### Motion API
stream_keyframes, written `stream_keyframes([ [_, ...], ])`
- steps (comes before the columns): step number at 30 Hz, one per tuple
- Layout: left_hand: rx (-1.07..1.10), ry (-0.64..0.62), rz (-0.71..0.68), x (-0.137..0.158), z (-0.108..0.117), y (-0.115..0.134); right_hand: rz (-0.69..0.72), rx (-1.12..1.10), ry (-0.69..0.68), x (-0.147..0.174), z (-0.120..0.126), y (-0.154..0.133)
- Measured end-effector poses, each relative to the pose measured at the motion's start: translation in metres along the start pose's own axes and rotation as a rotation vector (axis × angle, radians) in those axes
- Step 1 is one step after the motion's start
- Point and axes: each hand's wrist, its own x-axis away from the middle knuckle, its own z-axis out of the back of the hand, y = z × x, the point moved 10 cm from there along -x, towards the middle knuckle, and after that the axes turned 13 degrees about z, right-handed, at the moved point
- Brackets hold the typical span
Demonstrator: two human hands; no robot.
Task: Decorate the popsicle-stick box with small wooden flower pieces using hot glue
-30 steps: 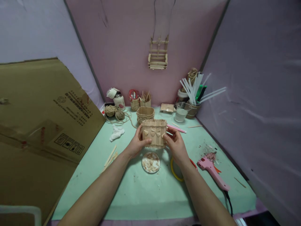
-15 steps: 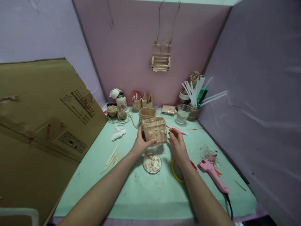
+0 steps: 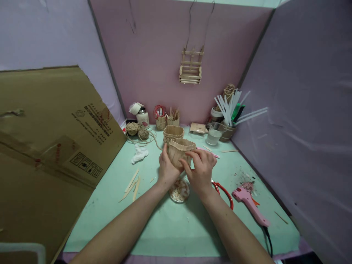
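Observation:
My left hand point(image 3: 168, 169) grips a small box of wooden craft sticks point(image 3: 175, 154) from its left side and underneath. A wavy trim runs along the box's rim, and it is held above the table with its opening partly turned toward me. My right hand point(image 3: 200, 167) is at the box's front right, thumb and fingertips drawn together against its wall. Whether a small piece sits between those fingertips is too small to tell. Below both hands lies a round dish point(image 3: 179, 196) of small wood pieces, partly covered by them. Red-handled scissors point(image 3: 227, 194) lie partly behind my right wrist.
A second craft-stick box point(image 3: 173, 132) stands just behind. To the right lies a pink glue gun point(image 3: 251, 205) with a black cord. Wood strips point(image 3: 132, 187) and a white tissue point(image 3: 139, 154) are at left. A plastic cup point(image 3: 214, 135) and a large cardboard box point(image 3: 49, 154) flank the area.
The box has tipped and turned, showing more of its rim and opening. My right hand has moved left from beside it to its front wall.

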Motion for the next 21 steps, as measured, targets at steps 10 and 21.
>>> stream_keyframes([
  [10,-0.069,0.038,0.01,0.008,0.002,0.007,-0.08,0.071,0.005,-0.001,-0.01,0.002],
  [21,0.094,0.018,0.044,-0.003,0.007,-0.006,-0.278,-0.521,0.504,0.03,0.088,0.021],
])
